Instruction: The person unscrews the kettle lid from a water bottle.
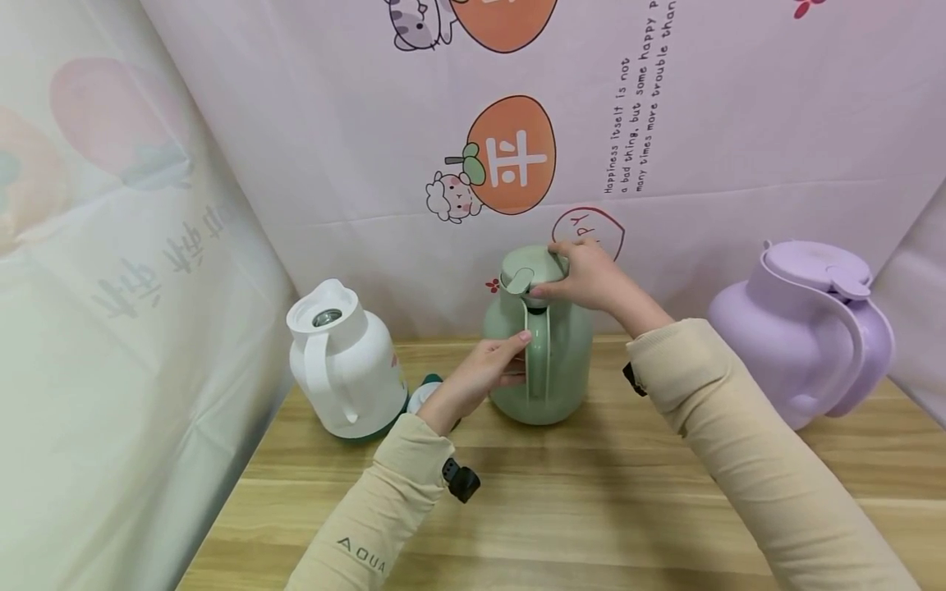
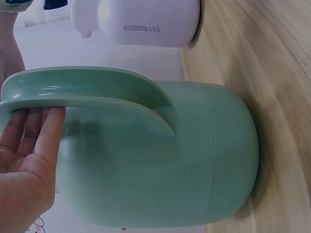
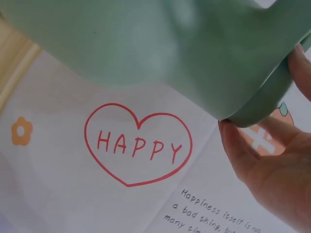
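A green thermos jug stands upright on the wooden table, its handle towards me. My left hand holds that handle from the left; in the left wrist view, the fingers reach into the gap between handle and body. Up at the top, my right hand grips the round green lid by its edge, thumb near the handle side and fingers at the far right. In the right wrist view, the lid sits at the jug's mouth between thumb and fingers.
On the left stands a white thermos jug with its mouth uncovered. Beside its base a white and green piece lies partly hidden by my left hand. A purple thermos jug with its lid on stands at the right. Printed cloth hangs behind.
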`<action>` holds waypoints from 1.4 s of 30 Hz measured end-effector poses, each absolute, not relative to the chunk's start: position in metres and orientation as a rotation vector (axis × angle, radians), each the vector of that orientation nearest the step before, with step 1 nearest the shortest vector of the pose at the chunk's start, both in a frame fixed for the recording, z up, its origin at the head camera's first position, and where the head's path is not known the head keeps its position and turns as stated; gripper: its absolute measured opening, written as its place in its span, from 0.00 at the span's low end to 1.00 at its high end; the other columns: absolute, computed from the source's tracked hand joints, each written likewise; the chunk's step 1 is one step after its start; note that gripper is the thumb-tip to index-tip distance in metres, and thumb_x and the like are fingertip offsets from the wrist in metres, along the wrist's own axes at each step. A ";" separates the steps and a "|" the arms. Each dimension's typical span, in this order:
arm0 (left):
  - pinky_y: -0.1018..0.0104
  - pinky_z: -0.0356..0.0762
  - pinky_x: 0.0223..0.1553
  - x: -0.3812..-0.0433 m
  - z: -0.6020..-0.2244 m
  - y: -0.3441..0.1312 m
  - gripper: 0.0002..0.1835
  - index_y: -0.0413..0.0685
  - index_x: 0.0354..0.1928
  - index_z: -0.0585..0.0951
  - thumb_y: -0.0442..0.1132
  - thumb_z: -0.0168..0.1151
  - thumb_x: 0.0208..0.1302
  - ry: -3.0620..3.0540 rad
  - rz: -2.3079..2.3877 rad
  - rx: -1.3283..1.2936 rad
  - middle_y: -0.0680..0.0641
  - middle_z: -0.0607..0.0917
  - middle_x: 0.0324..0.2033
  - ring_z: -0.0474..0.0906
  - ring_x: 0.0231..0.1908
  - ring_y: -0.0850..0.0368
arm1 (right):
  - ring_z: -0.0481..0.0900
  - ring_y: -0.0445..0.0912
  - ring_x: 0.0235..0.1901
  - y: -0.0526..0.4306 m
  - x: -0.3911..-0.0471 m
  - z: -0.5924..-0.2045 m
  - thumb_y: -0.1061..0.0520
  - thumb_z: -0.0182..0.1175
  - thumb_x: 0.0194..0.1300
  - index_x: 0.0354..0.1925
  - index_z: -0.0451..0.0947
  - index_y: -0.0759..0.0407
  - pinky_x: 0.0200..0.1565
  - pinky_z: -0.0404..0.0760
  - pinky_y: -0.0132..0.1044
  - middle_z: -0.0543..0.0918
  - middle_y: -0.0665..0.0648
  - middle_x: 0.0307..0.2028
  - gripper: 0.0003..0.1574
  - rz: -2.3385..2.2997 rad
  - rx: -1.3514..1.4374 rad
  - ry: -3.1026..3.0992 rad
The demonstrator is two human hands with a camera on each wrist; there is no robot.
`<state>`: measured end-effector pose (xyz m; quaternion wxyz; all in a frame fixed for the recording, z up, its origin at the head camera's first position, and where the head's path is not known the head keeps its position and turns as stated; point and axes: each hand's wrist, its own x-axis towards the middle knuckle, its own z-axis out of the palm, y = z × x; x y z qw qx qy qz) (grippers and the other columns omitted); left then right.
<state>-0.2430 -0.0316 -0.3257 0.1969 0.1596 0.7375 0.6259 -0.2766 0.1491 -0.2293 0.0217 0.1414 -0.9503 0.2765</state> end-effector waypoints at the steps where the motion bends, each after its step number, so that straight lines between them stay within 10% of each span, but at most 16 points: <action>1: 0.54 0.73 0.63 -0.243 -0.326 -0.031 0.28 0.33 0.60 0.73 0.51 0.42 0.75 2.062 1.755 0.441 0.35 0.76 0.59 0.73 0.62 0.44 | 0.60 0.65 0.66 0.150 -0.277 -0.229 0.49 0.66 0.60 0.69 0.57 0.69 0.66 0.64 0.60 0.59 0.76 0.67 0.48 0.849 0.449 -2.947; 20: 0.55 0.73 0.63 -0.243 -0.327 -0.031 0.28 0.34 0.60 0.74 0.52 0.42 0.75 2.056 1.750 0.450 0.36 0.77 0.59 0.73 0.61 0.45 | 0.46 0.62 0.74 0.151 -0.277 -0.227 0.44 0.44 0.69 0.74 0.43 0.67 0.72 0.51 0.60 0.49 0.69 0.74 0.46 1.122 0.462 -3.009; 42: 0.55 0.72 0.64 -0.243 -0.326 -0.033 0.28 0.35 0.59 0.74 0.53 0.42 0.75 2.043 1.742 0.447 0.38 0.76 0.59 0.72 0.62 0.46 | 0.65 0.64 0.61 0.116 -0.278 -0.222 0.40 0.64 0.57 0.69 0.54 0.71 0.62 0.71 0.57 0.62 0.76 0.65 0.56 0.853 0.163 -2.984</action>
